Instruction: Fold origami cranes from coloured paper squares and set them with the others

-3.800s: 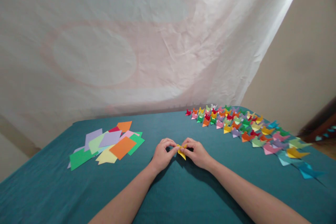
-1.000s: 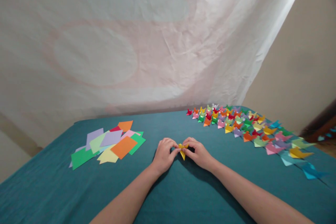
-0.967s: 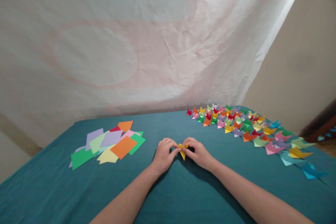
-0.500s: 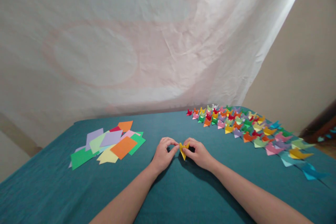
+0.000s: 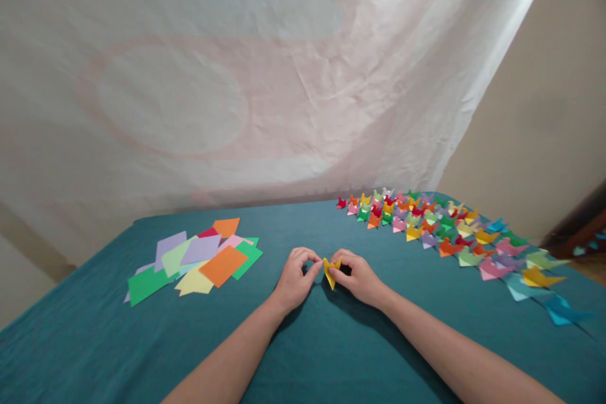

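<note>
A small yellow origami bird point(image 5: 332, 274) is held between my two hands, low over the teal cloth. My right hand point(image 5: 356, 274) grips its right side between thumb and fingers, hiding part of it. At its upper left tip, the thumb and forefinger of my left hand point(image 5: 297, 275) are pinched together on the paper. The bird's lower point faces toward me, and its folded tips stick up between the fingers.
Loose paper squares point(image 5: 201, 251) in several colours overlap on the left of the teal tablecloth point(image 5: 303, 353). Folded paper birds point(image 5: 445, 224) stand in rows on the right. A pale sheet point(image 5: 246, 76) hangs behind the table.
</note>
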Motion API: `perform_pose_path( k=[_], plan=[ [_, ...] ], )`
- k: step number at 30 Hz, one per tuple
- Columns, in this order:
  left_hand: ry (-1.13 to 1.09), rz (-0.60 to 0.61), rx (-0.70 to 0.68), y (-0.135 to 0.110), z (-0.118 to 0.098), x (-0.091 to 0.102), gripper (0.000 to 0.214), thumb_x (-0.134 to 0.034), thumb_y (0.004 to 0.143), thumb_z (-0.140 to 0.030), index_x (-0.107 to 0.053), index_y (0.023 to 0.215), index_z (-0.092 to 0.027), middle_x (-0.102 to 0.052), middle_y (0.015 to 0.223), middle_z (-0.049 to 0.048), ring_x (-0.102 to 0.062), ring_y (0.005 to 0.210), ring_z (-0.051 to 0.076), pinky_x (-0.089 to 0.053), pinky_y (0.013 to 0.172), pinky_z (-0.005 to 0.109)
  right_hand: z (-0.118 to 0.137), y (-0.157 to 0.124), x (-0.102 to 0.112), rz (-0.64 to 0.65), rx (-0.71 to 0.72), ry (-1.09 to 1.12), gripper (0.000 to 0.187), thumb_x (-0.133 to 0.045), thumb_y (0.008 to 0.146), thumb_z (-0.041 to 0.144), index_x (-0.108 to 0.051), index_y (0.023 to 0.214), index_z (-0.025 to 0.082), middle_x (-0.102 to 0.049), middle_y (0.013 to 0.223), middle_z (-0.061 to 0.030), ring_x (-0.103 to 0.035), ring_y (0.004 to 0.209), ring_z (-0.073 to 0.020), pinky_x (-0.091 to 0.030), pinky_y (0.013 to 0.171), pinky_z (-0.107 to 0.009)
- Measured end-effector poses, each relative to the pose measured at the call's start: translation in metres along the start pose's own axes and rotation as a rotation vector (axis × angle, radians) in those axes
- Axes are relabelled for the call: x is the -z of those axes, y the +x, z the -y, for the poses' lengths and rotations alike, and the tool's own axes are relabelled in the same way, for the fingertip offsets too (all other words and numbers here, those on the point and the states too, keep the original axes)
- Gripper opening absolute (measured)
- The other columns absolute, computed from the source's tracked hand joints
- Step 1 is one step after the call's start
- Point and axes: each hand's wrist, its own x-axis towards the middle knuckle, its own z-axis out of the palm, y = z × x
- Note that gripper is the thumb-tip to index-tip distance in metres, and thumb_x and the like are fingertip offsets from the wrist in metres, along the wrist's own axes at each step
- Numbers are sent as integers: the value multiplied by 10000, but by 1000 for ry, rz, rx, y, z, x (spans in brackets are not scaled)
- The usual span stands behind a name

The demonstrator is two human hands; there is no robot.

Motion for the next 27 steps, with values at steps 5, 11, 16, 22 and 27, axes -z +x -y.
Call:
perform_pose_path(
  k=[5,11,16,22,27],
  plan=[
    [-17,15,1,0,-1,0,124,-514,866,-280,-577,806,-191,-594,878,37,-522,923,185,-406,869,333,1,0,1,-3,10,4,151,-558,828,266,-598,705,189,-608,776,-32,-565,757,-158,-442,741,-295],
    [-48,25,16,0,3,0,118,-503,871,-263,-572,818,-184,-585,897,40,-521,927,180,-400,880,330,2,0,1,-2,15,0,129,-558,829,255,-607,731,188,-604,784,-34,-564,771,-159,-438,744,-295],
    [-77,28,48,1,2,1,133,-502,868,-272,-580,817,-177,-589,891,46,-531,928,183,-406,880,333,1,0,0,1,25,7,138,-565,828,269,-619,731,187,-610,781,-36,-569,769,-160,-442,747,-297],
    [-105,60,103,2,1,4,170,-490,870,-290,-595,800,-176,-600,869,43,-545,908,183,-418,860,318,-3,0,0,-4,33,4,109,-569,821,248,-618,741,194,-612,788,-37,-566,783,-165,-445,753,-307],
    [-119,72,117,2,3,3,206,-483,866,-304,-606,766,-173,-612,835,42,-556,885,185,-432,835,314,-5,-1,-1,12,48,-10,94,-576,812,234,-621,737,199,-616,790,-38,-563,786,-170,-444,757,-318]
  ],
)
